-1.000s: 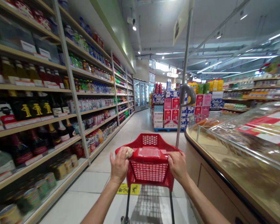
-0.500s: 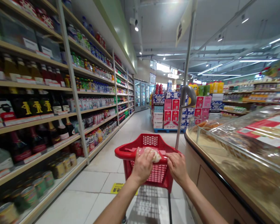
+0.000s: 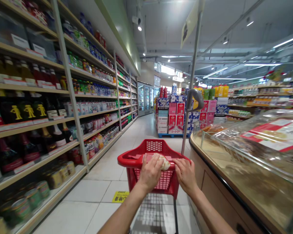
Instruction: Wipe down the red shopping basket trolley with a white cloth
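A red plastic shopping cart (image 3: 126,159) is straight in front of me, its basket full of small grid holes. My left hand (image 3: 150,172) is closed over the middle of the cart's handle. Between its fingers and the bar sits a crumpled whitish thing (image 3: 165,164), perhaps a tissue or wrapper; its kind I cannot make out. Toward the right end of the handle, my right hand (image 3: 185,174) is also closed on the bar. The undersides of both hands' fingers are hidden. Little of the basket's inside shows.
Tall shelves (image 3: 97,112) of bottles and cans line the left. A wooden display counter (image 3: 207,182) with plastic-packed food (image 3: 263,139) runs close on the right. Ahead, stacked drink cartons (image 3: 172,118) and a metal pole (image 3: 189,84) stand beside the tiled aisle (image 3: 141,130). Glass-door fridges (image 3: 144,97) are far back.
The cart and I have moved slightly forward; shelves, counter and a yellow floor sticker have shifted leftward or closer in view. Both hands keep the same hold on the handle.
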Demonstrator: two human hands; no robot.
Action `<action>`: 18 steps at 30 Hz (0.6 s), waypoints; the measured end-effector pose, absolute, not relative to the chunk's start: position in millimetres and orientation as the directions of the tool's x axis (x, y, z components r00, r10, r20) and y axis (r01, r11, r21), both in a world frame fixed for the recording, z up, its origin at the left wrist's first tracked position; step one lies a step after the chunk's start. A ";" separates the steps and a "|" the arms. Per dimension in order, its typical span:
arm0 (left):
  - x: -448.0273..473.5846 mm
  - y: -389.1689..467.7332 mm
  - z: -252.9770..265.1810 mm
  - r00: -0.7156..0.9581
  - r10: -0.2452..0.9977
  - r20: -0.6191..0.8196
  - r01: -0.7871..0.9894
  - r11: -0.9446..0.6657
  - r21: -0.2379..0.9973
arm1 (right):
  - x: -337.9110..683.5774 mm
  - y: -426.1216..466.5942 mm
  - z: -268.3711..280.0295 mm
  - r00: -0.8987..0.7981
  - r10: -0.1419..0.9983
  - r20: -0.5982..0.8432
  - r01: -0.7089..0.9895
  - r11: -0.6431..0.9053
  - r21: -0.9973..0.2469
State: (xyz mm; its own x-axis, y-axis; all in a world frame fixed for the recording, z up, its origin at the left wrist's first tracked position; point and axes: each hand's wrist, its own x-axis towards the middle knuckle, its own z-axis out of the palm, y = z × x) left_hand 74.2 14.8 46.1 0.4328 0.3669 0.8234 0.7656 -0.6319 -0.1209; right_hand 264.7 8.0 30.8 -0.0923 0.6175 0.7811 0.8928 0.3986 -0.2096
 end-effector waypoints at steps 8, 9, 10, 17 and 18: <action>82.2 16.2 40.9 0.377 0.377 0.846 0.822 -0.557 -0.118 | 252.4 6.1 29.4 -0.074 0.614 0.786 0.883 0.407 -0.235; 85.6 16.4 40.1 0.406 0.369 0.836 0.804 -0.579 -0.135 | 252.7 6.2 29.1 -0.096 0.612 0.785 0.882 0.418 -0.218; 84.8 17.0 39.6 0.425 0.366 0.828 0.791 -0.595 -0.143 | 253.5 6.2 29.0 -0.121 0.613 0.781 0.881 0.429 -0.200; 45.0 23.1 45.3 0.180 0.538 0.823 0.909 -0.410 0.069 | 252.6 7.2 27.1 -0.096 0.609 0.788 0.869 0.437 -0.232; 53.7 22.2 45.8 0.198 0.546 0.814 0.902 -0.427 0.067 | 251.6 7.8 26.0 -0.082 0.604 0.793 0.864 0.439 -0.245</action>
State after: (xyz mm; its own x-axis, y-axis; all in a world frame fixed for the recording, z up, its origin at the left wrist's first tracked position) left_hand 53.7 22.2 45.8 0.1982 0.5463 0.8138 0.9016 -0.4273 0.0673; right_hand 251.6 7.8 26.0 -0.0820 0.6037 0.7930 0.8644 0.4391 -0.2449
